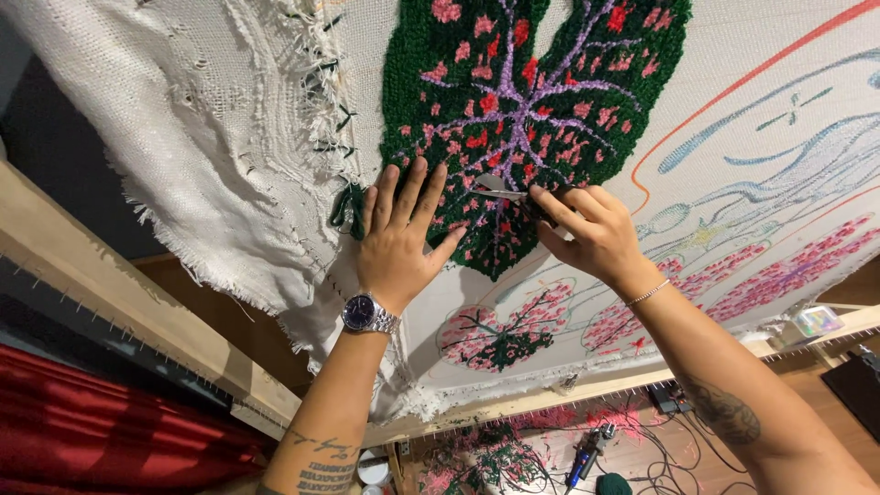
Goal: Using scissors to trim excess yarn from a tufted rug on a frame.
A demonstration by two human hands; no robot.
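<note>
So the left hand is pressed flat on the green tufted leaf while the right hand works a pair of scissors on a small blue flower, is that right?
Not quite. In the head view the right hand works the scissors on the same green tufted leaf, not a blue flower. The left hand is pressed flat on it, as you said.

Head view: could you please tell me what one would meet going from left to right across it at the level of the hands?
Wooden frame beam → frayed white cloth → left hand → small scissors → right hand → pink tufted patches.

A green tufted leaf (522, 110) with pink flecks and purple veins fills the cloth toward twelve o'clock; small silver scissors (500, 189) lie flat against its pile.
</note>
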